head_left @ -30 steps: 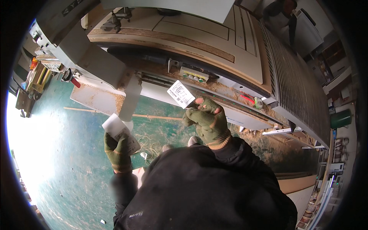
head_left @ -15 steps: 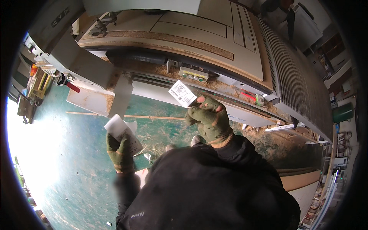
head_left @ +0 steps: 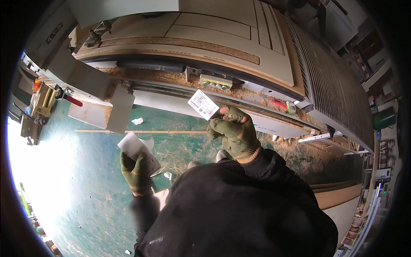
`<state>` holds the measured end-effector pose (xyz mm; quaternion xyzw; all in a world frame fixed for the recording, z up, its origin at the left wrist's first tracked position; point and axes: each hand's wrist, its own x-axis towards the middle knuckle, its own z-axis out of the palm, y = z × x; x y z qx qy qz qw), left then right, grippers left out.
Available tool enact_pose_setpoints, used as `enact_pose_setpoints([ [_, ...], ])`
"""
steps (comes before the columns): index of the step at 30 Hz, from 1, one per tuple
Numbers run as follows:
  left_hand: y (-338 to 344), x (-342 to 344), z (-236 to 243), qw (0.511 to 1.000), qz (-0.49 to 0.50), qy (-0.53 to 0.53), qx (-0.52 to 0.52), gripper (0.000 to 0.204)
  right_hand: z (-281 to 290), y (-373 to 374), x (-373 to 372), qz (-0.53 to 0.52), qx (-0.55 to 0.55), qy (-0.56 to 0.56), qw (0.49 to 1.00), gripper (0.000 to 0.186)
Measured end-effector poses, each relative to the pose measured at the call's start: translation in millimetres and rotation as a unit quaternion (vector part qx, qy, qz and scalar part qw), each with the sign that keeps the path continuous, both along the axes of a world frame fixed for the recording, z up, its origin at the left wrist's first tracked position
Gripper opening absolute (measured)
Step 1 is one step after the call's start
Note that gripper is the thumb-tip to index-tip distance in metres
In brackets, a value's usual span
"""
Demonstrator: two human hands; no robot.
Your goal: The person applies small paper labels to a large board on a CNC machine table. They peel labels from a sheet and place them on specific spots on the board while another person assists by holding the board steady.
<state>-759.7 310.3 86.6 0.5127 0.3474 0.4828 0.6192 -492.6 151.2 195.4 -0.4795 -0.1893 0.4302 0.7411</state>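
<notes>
My right hand [head_left: 234,132], in a green glove with bare fingertips, pinches the lower right corner of a white printed label [head_left: 203,104]. The label is held up in front of the machine's lower rail, its print facing me. Lower and to the left, my left hand [head_left: 136,171] wears a matching glove and closes on a strip of white labels [head_left: 140,150]. That strip curls at its upper end and has print on its lower part. Beyond the label lies a large cut panel [head_left: 214,25] with dark grooves, on the machine bed.
Sawdust lines the machine's edge around a button box [head_left: 215,82]. A tape measure [head_left: 290,107] rests farther right. A ribbed grey cover [head_left: 329,77] slopes down at the right. A red handle [head_left: 72,100] sticks out at the left. A thin wooden strip [head_left: 171,131] and paper scraps lie on the green floor [head_left: 98,171].
The view has shifted slightly, so the machine's left side sits farther left and a paper scrap on the floor shows. Both hands keep their hold on the labels.
</notes>
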Motion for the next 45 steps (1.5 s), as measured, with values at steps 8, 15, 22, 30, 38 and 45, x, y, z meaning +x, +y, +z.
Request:
enact_pose_setpoints([
  [8, -1, 0, -5, 1.000, -0.005, -0.003, -0.006, 0.056, -9, 1, 1, 0.002, 0.018, 0.009, 1.000, 0.038],
  [15, -2, 8, 5, 0.999, -0.020, 0.024, -0.008, 0.047, -26, 3, 8, -0.012, -0.003, 0.021, 1.000, 0.016],
  [22, -4, 27, 5, 0.993, -0.055, 0.082, -0.065, 0.060, -70, 5, 67, -0.146, -0.082, -0.003, 0.986, 0.006],
  [30, 6, 83, -18, 0.991, -0.090, 0.079, -0.067, 0.063, -97, 64, 251, -0.170, -0.096, -0.090, 0.977, 0.007],
  [38, 8, 152, -9, 0.980, -0.116, 0.059, -0.150, 0.067, -114, 175, 363, -0.117, -0.264, -0.110, 0.951, 0.015],
  [45, 16, 177, -16, 0.974, -0.083, 0.081, -0.193, 0.065, -125, 209, 401, -0.048, -0.344, -0.074, 0.935, 0.012],
])
